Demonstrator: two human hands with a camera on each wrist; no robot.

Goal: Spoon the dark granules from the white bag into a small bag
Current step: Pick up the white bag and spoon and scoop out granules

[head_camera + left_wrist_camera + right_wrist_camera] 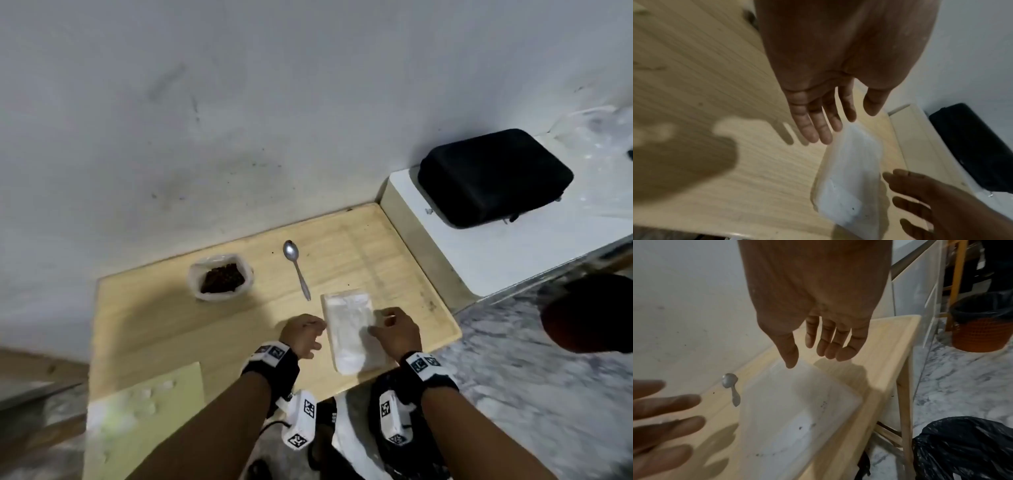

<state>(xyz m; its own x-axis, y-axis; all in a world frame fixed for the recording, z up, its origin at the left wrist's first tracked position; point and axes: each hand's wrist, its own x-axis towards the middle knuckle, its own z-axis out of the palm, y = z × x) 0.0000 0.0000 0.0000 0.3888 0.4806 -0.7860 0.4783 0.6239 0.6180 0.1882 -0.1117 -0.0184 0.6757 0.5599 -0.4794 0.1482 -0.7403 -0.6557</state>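
**Both hands flank the flat small bag on the counter**

A pale wooden counter (154, 318) stands against a white wall (205, 102). Near its back edge sits the white bag (221, 277), its top rolled open, with the dark granules (222, 278) heaped inside. Just to the right of it a metal spoon (296, 269) lies flat on the wood, bowl toward the wall and handle toward the person, touched by neither hand.

In front of the spoon's handle, the small bag (347, 329), clear and flat, lies lengthwise on the counter, reaching to the near edge. A few dark specks show on its plastic in the right wrist view.

The left hand (303, 334) is just to the left of the small bag. In the left wrist view its fingers (816, 128) are straight and slightly apart, holding nothing, with their tips near the bag's far corner; whether they touch the plastic cannot be told. The right hand (395, 330) is at the bag's right edge. Its fingers (838, 345) hang loosely extended, close together, with the thumb set apart, and they grip nothing; the head view shows the fingertips over the bag's right margin, but contact is unclear.

To the right of the counter a black zippered case (493, 176) rests on a white cabinet (479, 260). An orange bin (980, 331) lined with black plastic stands on the marble-patterned floor (531, 394), and a black plastic bag (966, 449) sits nearer the person.
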